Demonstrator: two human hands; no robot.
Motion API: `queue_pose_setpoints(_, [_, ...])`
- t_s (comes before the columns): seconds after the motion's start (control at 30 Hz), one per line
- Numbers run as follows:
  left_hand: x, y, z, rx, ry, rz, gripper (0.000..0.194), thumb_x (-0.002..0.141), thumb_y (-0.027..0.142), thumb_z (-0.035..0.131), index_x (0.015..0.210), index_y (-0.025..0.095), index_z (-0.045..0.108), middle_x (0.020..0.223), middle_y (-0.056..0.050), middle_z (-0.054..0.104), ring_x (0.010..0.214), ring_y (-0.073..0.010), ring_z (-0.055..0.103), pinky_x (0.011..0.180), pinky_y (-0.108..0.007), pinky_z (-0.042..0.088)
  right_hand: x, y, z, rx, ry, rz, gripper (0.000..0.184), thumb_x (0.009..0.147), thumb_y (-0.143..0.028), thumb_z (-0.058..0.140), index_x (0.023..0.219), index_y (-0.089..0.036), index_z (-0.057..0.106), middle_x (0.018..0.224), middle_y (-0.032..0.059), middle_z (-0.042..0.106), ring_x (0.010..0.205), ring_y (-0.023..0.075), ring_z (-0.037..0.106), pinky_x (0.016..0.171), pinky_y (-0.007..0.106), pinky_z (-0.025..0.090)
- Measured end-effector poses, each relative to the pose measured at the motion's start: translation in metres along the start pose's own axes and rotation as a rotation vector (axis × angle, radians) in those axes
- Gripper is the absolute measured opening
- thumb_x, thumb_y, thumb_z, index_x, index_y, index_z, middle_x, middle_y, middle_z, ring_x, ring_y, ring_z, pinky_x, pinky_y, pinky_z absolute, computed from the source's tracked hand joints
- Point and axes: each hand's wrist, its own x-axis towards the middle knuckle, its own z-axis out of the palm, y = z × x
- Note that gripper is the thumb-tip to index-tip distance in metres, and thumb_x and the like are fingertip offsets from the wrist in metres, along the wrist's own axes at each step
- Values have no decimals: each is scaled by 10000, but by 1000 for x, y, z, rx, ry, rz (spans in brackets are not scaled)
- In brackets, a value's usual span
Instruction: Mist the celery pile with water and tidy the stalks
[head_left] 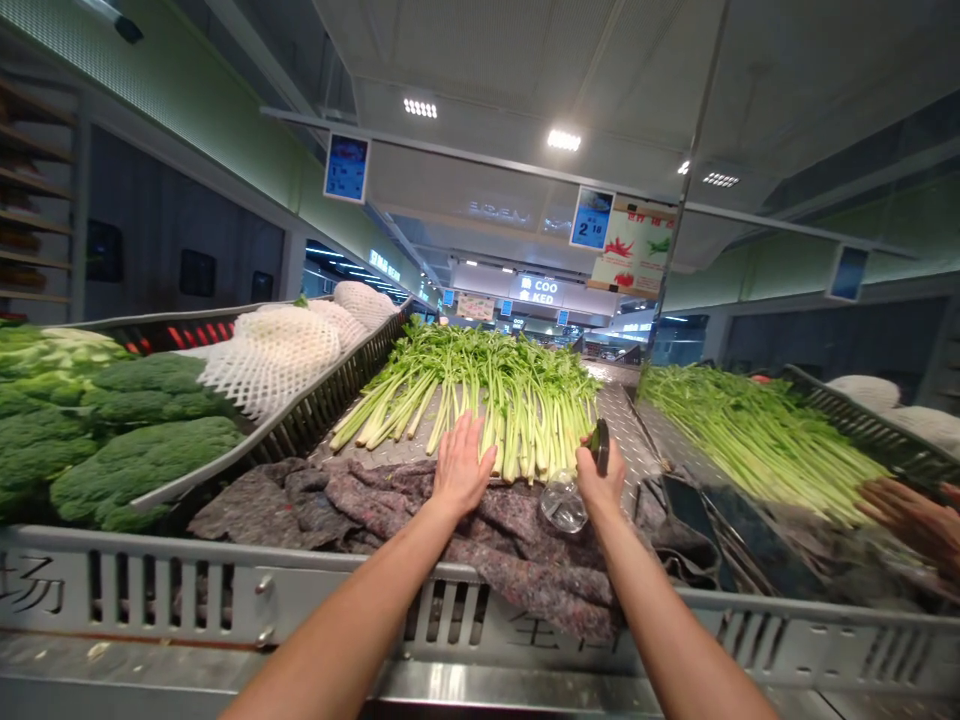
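Note:
A wide spread of celery [480, 370] lies on the textured metal shelf, leaves toward the back and pale stalk ends toward me. My left hand [463, 465] is open and flat at the near stalk ends, fingers pointing forward; I cannot tell whether it touches them. To its right, my right hand [602, 475] is closed around a spray bottle with a black head [601, 446] and a clear body [564, 504], which tilts to the left. Beneath both hands, a crumpled grey-brown blanket [525, 545] runs along the front of the shelf.
Broccoli [146, 440] and net-wrapped produce [277, 350] fill the left side, behind a black crate wall [300, 400]. A grey slotted rail [247, 585] borders the front. On the right, a mirror panel [780, 330] reflects the celery and a hand. Price signs [591, 217] hang overhead.

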Motion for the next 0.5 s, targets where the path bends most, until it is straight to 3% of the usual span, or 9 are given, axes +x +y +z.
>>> queue_pose_setpoints(0.5, [1,-5,-2,-9,24,-62,477,819,353,311,1243,139,351,1374,-124,292,1263,-239,263,1016,-464,234,-6,-11,7,98,-98,-58,235,606,-302,459,776,-175,562,739,25,598,676,167,532,636,258,386])
